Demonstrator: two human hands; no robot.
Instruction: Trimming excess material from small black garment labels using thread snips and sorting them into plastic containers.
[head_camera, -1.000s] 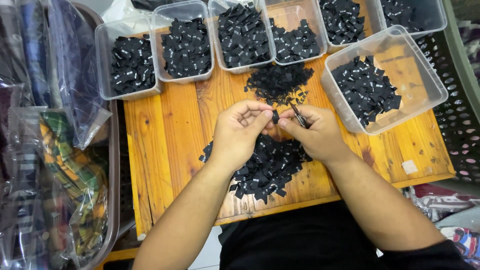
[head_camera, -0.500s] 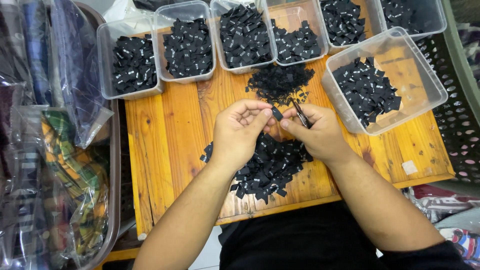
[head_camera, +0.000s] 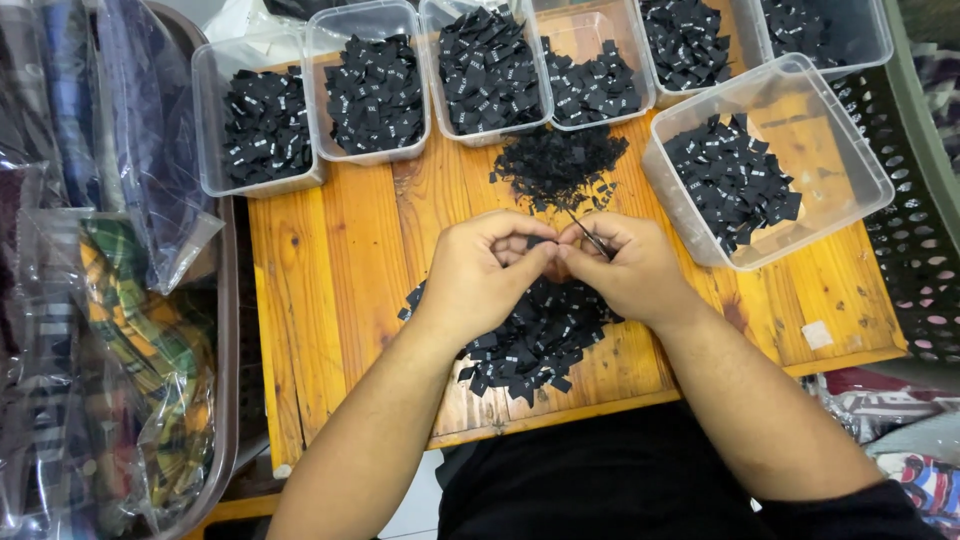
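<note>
Bright, even overhead light leaves only soft shadows under the hands on the wooden table (head_camera: 340, 250), with glare on plastic bags (head_camera: 120, 330) and mild edge distortion.

Small wooden table (head_camera: 340, 260) beside dark perforated crate (head_camera: 915, 260).

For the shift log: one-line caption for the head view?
Left hand and right hand pinch a small black label above a label pile on the wooden table.
</note>
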